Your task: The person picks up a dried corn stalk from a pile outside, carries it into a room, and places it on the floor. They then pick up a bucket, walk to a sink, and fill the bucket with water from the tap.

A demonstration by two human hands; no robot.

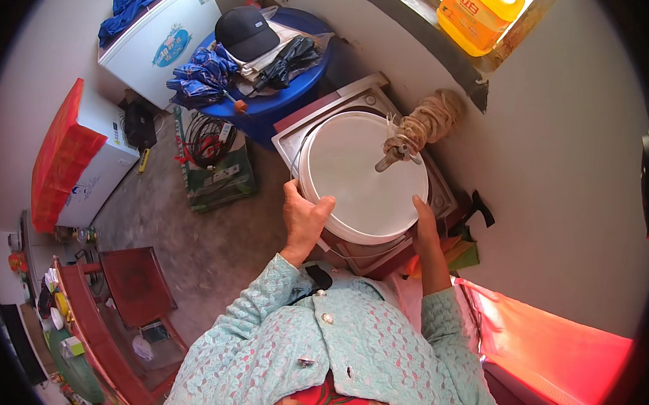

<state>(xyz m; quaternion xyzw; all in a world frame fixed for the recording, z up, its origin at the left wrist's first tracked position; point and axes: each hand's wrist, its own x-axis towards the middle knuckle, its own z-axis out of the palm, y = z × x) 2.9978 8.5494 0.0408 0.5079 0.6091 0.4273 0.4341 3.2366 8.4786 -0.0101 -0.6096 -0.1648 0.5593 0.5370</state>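
Note:
A round white bucket with a flat white lid (356,176) is right in front of me. My left hand (307,216) grips its near left side, with the thumb near the lid's rim and the fingers around the outside. On the near right side, my right hand (426,231) holds it too, thumb up along the rim and its other fingers mostly hidden. A thin wire handle hangs at the bucket's near side. Beneath and behind it is a silver and dark red boxy appliance (367,99). A bundle of beige rope (426,126) overlaps the lid's far right part.
A blue tub (288,106) holding a black cap and folded umbrellas stands behind. White chest freezers (95,165) line the left. A green sack (218,182) with coiled cable lies on the floor. A reddish wooden chair (136,287) is at left, an orange jug (479,15) on the sill.

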